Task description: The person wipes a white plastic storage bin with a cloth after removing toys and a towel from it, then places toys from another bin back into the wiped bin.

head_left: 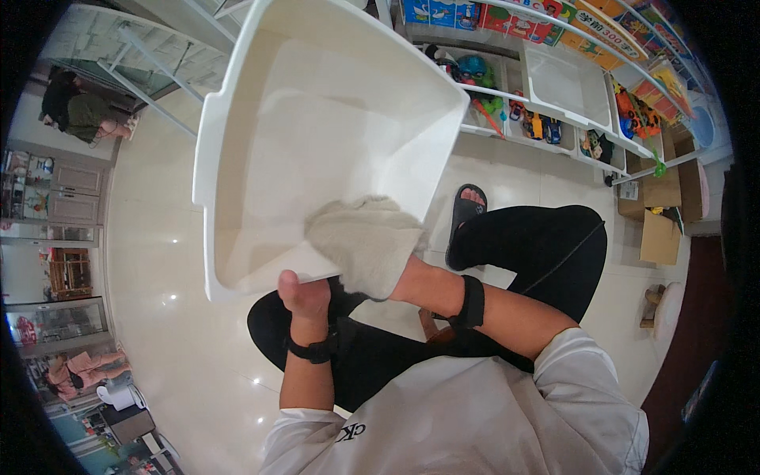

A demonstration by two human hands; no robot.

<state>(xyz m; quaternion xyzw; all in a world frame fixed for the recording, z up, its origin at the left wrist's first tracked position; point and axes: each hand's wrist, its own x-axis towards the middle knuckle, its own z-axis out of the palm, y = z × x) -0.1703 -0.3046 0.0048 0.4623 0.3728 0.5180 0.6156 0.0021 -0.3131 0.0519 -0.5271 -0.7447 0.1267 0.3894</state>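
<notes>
A large white plastic bin (309, 124) is tilted in front of me, its open inside facing up toward my head. My left hand (304, 294) grips the bin's near rim, thumb on top and fingers hidden beneath it. A beige cloth (374, 246) covers my right hand (380, 237), which rests with it against the inner wall at the near right corner of the bin. The fingers of that hand are hidden under the cloth. Black bands go round both my wrists.
At the upper right stands a white rack with toy-filled bins, a bin without toys (567, 83) and picture books (534, 21). Cardboard boxes (659, 237) and a small stool (665, 309) are at the right. Two people, one seated (83, 113), are far left. My slippered foot (469, 208) is on the tiles.
</notes>
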